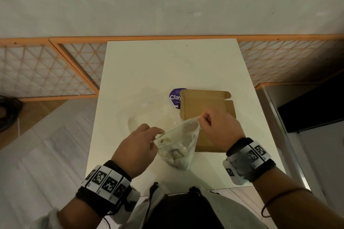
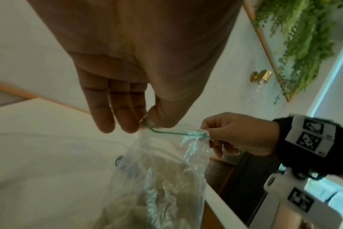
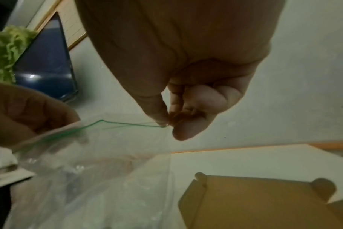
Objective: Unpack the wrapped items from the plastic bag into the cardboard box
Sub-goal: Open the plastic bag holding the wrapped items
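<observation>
A clear plastic bag (image 1: 178, 143) with a green zip edge hangs above the near part of the white table (image 1: 145, 65). Pale wrapped items (image 1: 176, 156) bulge in its bottom. My left hand (image 1: 138, 147) pinches the left end of the bag's top edge (image 2: 147, 122) between thumb and fingers. My right hand (image 1: 217, 126) pinches the right end (image 3: 166, 124). Between them the zip edge (image 2: 174, 133) runs taut. The brown cardboard box (image 1: 206, 106) lies open just behind and right of the bag, partly hidden by my right hand.
A clear plastic sheet or lid (image 1: 149, 113) and a purple round label (image 1: 176, 96) lie left of the box. An orange lattice screen (image 1: 46, 69) stands behind the table. A dark cabinet (image 1: 312, 106) stands to the right.
</observation>
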`<state>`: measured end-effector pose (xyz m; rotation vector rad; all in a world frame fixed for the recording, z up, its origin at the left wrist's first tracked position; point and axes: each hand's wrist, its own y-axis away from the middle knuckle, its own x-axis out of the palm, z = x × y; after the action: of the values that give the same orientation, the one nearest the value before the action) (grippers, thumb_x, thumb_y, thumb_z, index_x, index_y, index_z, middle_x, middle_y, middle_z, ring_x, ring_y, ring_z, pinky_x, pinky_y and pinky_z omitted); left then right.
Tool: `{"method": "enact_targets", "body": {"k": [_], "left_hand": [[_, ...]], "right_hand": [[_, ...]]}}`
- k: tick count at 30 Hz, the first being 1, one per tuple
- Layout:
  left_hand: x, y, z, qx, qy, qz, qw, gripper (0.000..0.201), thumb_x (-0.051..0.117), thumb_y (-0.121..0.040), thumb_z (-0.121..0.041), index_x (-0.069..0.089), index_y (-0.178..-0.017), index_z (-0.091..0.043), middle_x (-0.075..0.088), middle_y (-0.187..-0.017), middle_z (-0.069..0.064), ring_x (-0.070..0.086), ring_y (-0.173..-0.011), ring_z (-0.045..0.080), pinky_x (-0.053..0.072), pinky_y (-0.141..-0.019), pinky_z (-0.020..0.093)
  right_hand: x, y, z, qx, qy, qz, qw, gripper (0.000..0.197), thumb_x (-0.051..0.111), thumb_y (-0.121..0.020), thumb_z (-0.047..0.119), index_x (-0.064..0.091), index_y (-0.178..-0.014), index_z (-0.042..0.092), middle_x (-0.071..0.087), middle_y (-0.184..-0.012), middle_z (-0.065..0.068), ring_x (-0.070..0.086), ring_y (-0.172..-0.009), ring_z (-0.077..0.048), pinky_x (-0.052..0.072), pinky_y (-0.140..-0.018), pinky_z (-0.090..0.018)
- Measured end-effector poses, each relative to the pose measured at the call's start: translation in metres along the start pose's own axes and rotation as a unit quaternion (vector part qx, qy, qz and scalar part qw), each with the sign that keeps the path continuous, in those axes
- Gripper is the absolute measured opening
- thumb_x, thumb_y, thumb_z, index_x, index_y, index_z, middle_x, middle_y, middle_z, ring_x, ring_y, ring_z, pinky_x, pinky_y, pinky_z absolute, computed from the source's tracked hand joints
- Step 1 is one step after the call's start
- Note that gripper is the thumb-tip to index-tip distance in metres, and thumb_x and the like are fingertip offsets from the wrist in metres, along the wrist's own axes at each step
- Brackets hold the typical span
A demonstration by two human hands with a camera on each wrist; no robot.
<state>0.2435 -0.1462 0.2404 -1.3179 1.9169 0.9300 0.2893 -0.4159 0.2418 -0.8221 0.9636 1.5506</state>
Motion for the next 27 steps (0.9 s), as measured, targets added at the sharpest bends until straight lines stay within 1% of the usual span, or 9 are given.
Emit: {"method": "enact_targets", "body": {"k": [4,8,10,14,18,21,23,25,27], "left_hand": [[0.002,-0.017,-0.012,-0.009,0.012,-0.004,1.0,0.015,0.06,-0.096,-0.04,0.063,-0.109,-0.033,0.06,-0.099,-0.013,0.06,-0.088,0.008,0.052,-0.081,0.031],[0.008,-0.04,-0.014,-0.097,0.168,0.024,0.981,0.02,0.059,-0.101,-0.026,0.071,-0.088,-0.017,0.071,-0.081,-0.001,0.067,-0.078,0.02,0.056,-0.08,0.042],[0.002,-0.044,-0.012,-0.188,0.379,0.049,0.905,0.02,0.062,-0.101,-0.02,0.074,-0.09,-0.009,0.072,-0.078,0.007,0.068,-0.074,0.023,0.061,-0.083,0.046],[-0.006,-0.037,-0.005,-0.267,0.661,0.136,0.688,0.02,0.055,-0.104,-0.015,0.07,-0.094,-0.005,0.069,-0.088,0.01,0.072,-0.09,0.027,0.062,-0.084,0.035],[0.007,-0.025,0.001,-0.34,0.727,0.164,0.573,0.025,0.042,-0.089,-0.008,0.055,-0.068,-0.009,0.065,-0.076,0.012,0.072,-0.089,0.032,0.063,-0.082,0.039],[0.016,-0.016,-0.001,-0.36,0.708,0.172,0.583,0.019,0.04,-0.082,-0.012,0.042,-0.063,-0.016,0.044,-0.064,0.004,0.055,-0.066,0.022,0.053,-0.068,0.028],[0.02,-0.014,0.001,-0.373,0.696,0.161,0.592,0.021,0.045,-0.082,-0.012,0.037,-0.064,-0.018,0.031,-0.063,0.0,0.038,-0.056,0.016,0.04,-0.064,0.026],[0.024,-0.013,0.006,-0.377,0.681,0.153,0.609,0.026,0.051,-0.086,-0.014,0.037,-0.064,-0.018,0.028,-0.062,-0.001,0.036,-0.053,0.015,0.041,-0.061,0.024],[0.028,-0.012,0.009,-0.375,0.674,0.158,0.617,0.031,0.054,-0.091,-0.017,0.037,-0.066,-0.019,0.029,-0.059,-0.001,0.041,-0.05,0.015,0.044,-0.055,0.023]], "right_hand": [[0.005,0.0,0.014,-0.024,-0.104,0.021,0.994,0.032,0.051,-0.104,0.037,0.05,-0.074,0.028,0.053,-0.062,0.01,0.044,-0.053,-0.004,0.039,-0.053,-0.023],[0.009,0.009,0.027,-0.008,-0.096,0.102,0.99,0.035,0.062,-0.091,0.058,0.049,-0.086,0.026,0.054,-0.069,0.011,0.046,-0.058,-0.007,0.039,-0.057,-0.025],[0.013,0.013,0.022,0.005,-0.014,0.178,0.984,0.04,0.067,-0.085,0.061,0.045,-0.089,0.028,0.057,-0.078,0.01,0.05,-0.065,-0.009,0.041,-0.06,-0.025],[0.024,0.015,0.004,-0.009,-0.005,0.229,0.973,0.02,0.06,-0.098,0.042,0.049,-0.091,0.027,0.063,-0.086,0.005,0.061,-0.079,-0.017,0.047,-0.068,-0.027],[0.042,0.019,-0.013,-0.027,-0.029,0.222,0.974,0.019,0.051,-0.105,0.041,0.056,-0.092,0.028,0.06,-0.084,0.008,0.055,-0.076,-0.01,0.042,-0.067,-0.023],[0.052,0.019,-0.019,0.013,-0.103,0.226,0.968,0.024,0.058,-0.102,0.042,0.066,-0.091,0.023,0.062,-0.08,0.007,0.053,-0.07,-0.008,0.043,-0.065,-0.022],[0.048,0.017,-0.02,0.098,-0.244,0.239,0.935,0.023,0.067,-0.098,0.037,0.074,-0.093,0.015,0.066,-0.077,0.004,0.055,-0.066,-0.008,0.043,-0.057,-0.021],[0.043,0.013,-0.02,0.192,-0.426,0.265,0.844,0.023,0.072,-0.096,0.027,0.077,-0.104,0.006,0.075,-0.091,-0.006,0.064,-0.073,-0.013,0.049,-0.058,-0.023],[0.042,0.011,-0.018,0.249,-0.559,0.273,0.742,0.03,0.072,-0.095,0.016,0.072,-0.119,-0.002,0.074,-0.108,-0.016,0.07,-0.089,-0.021,0.059,-0.075,-0.031]]}}
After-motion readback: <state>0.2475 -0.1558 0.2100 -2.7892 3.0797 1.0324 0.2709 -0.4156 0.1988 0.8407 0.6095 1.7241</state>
